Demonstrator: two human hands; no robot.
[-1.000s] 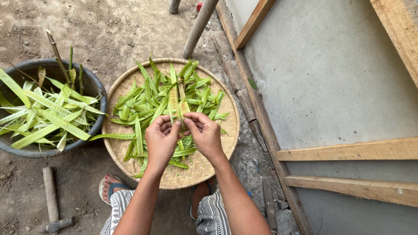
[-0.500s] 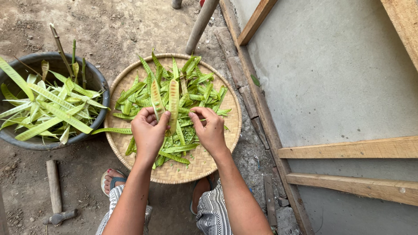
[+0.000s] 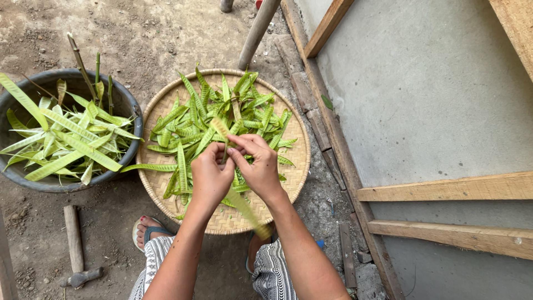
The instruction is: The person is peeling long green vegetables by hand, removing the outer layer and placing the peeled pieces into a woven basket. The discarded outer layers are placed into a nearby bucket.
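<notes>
My left hand (image 3: 210, 176) and my right hand (image 3: 256, 163) meet over a round woven tray (image 3: 166, 103) heaped with flat green pods (image 3: 195, 125). Both hands pinch one long pale green pod (image 3: 220, 129); its top sticks up above my fingers. A blurred pale strip (image 3: 245, 206) hangs below my hands toward my lap. My fingers hide the middle of the pod.
A dark round tub (image 3: 129, 108) at the left holds long green pods (image 3: 64, 139) and stalks. A hammer (image 3: 75, 247) lies on the dirt at lower left. A pole (image 3: 257, 30) leans at the top. Wooden frames (image 3: 444, 189) and a grey board fill the right side.
The pod has been split further: the two upright halves seen half a second ago are gone, and one strip now hangs down below my hands. My hands have drawn closer together.
</notes>
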